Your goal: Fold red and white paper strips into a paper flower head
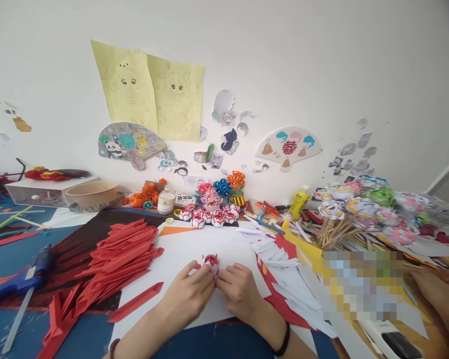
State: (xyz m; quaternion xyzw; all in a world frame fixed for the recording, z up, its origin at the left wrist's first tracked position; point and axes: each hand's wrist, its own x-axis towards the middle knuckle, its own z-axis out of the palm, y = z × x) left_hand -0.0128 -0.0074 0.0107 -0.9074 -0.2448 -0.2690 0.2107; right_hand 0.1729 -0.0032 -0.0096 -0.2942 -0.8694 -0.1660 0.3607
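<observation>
Both hands in, left hand & right hand pinching a small red-white paper flower on the white sheet, near table's front edge (light, crushable, I'd say) — best gripped at its base, not petals

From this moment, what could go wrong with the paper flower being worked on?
Both hands, left hand and right hand, pinch the small red and white paper flower from either side; squeezing too hard might crush or unfold its petals. The stack of red folded strips lies close beside the left forearm, so a sideways sweep could scatter it.
</observation>
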